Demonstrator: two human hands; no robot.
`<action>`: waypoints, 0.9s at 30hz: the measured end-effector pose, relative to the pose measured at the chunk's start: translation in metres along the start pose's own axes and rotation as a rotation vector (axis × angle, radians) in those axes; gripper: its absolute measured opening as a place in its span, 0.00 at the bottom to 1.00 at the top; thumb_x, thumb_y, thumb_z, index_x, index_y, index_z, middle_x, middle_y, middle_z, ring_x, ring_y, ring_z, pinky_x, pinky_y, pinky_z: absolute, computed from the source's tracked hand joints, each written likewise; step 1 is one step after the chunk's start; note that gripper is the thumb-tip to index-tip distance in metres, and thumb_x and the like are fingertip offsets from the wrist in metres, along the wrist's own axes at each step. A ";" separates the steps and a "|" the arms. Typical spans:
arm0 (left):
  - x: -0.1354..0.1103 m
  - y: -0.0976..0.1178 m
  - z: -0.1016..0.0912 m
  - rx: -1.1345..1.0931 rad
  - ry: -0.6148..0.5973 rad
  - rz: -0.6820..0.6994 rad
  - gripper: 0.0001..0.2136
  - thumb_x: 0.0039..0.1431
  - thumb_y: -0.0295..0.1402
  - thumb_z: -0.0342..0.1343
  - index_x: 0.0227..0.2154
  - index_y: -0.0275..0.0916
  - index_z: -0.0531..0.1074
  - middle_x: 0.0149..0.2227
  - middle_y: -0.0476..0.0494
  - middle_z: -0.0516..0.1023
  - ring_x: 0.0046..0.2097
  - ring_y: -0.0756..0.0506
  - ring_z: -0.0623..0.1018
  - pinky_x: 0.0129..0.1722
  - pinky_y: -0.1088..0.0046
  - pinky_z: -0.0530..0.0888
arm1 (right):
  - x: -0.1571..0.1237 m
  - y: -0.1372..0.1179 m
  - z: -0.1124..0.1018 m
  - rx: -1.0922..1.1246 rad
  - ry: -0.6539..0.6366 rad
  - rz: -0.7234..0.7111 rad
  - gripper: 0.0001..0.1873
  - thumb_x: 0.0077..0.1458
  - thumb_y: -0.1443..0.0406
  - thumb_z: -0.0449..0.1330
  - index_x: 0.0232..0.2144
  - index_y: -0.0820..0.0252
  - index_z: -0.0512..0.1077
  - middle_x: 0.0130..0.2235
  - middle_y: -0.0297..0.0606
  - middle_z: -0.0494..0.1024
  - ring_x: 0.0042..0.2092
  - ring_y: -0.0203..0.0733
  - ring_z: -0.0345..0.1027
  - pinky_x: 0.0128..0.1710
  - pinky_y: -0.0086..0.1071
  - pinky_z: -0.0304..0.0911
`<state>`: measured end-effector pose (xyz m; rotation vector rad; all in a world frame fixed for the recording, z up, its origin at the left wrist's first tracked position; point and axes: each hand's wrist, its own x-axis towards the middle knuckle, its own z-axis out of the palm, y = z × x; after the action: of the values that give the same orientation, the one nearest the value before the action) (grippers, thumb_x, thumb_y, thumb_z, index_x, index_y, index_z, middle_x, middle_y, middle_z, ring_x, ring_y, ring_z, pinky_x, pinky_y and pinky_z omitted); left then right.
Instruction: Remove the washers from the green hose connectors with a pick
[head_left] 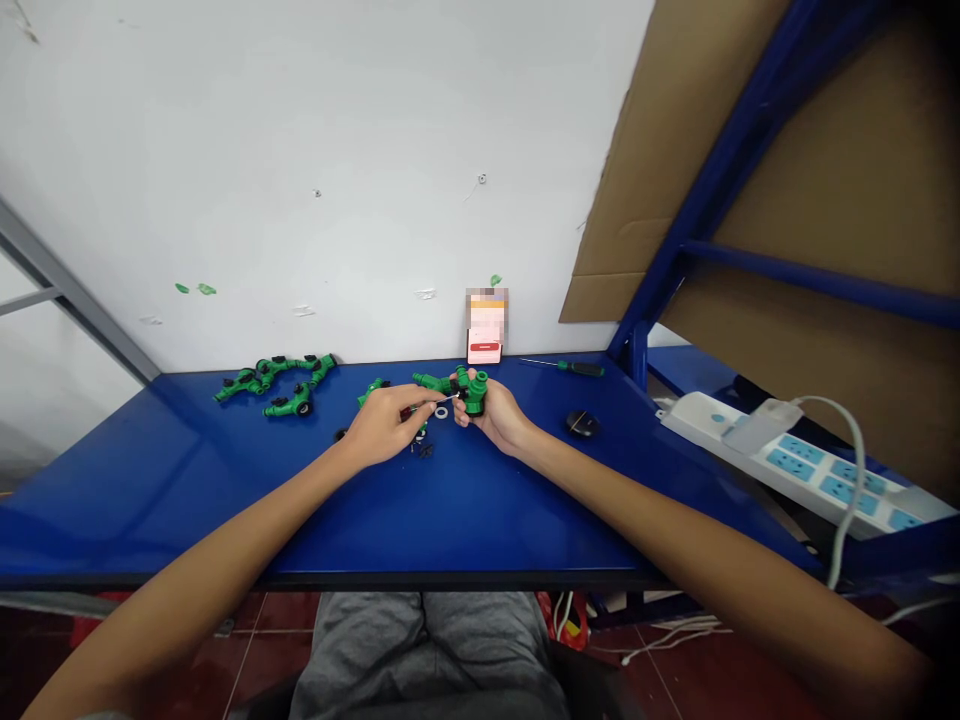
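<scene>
My right hand [501,412] is closed around a green plastic hose valve fitting [472,392] with black parts, lifted over the blue table. In my left hand [390,420] is a small screwdriver [444,400]; its thin metal shaft points right and its tip meets the fitting near a black part. The handle, dark red where it shows, is mostly covered by my fingers. Below the hands a pale ring washer [441,412] and small black pieces [425,451] lie on the table. Another green fitting [373,389] sits just behind my left hand, partly hidden.
Several green valve fittings [300,398] are grouped at the back left. A phone [485,340] leans on the wall. Back right lies a green-and-black screwdriver [581,368], with a round black object [582,424] nearer. A white power strip [705,415] stands beyond the table's right edge.
</scene>
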<state>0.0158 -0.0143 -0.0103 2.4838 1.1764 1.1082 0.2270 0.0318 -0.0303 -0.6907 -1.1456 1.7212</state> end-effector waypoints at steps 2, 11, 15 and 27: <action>0.000 0.000 0.000 -0.004 0.004 0.000 0.12 0.74 0.36 0.55 0.49 0.43 0.83 0.44 0.45 0.87 0.34 0.48 0.80 0.34 0.71 0.72 | 0.000 0.001 -0.001 0.003 0.000 -0.001 0.19 0.66 0.48 0.61 0.41 0.58 0.69 0.22 0.30 0.71 0.22 0.38 0.62 0.26 0.33 0.59; 0.000 0.001 -0.001 -0.003 0.012 -0.001 0.12 0.74 0.34 0.55 0.48 0.42 0.84 0.43 0.45 0.87 0.33 0.48 0.79 0.35 0.71 0.72 | 0.000 0.001 -0.001 -0.002 0.001 0.004 0.20 0.66 0.47 0.61 0.43 0.58 0.69 0.22 0.30 0.71 0.22 0.39 0.62 0.26 0.33 0.60; 0.001 0.000 -0.002 0.019 -0.005 0.017 0.11 0.74 0.33 0.55 0.48 0.42 0.83 0.42 0.45 0.86 0.34 0.47 0.79 0.36 0.70 0.72 | 0.000 0.002 -0.001 -0.024 -0.003 0.014 0.20 0.66 0.48 0.61 0.43 0.58 0.69 0.23 0.30 0.72 0.22 0.39 0.63 0.26 0.33 0.61; 0.001 0.004 -0.008 0.132 -0.002 0.085 0.09 0.73 0.34 0.56 0.41 0.40 0.80 0.40 0.45 0.79 0.33 0.50 0.76 0.35 0.72 0.71 | 0.002 0.002 -0.003 -0.174 0.061 -0.057 0.18 0.67 0.49 0.57 0.42 0.57 0.68 0.21 0.30 0.73 0.21 0.38 0.64 0.25 0.31 0.60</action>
<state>0.0128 -0.0169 -0.0020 2.6564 1.1907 1.0805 0.2275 0.0342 -0.0331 -0.8038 -1.2708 1.5552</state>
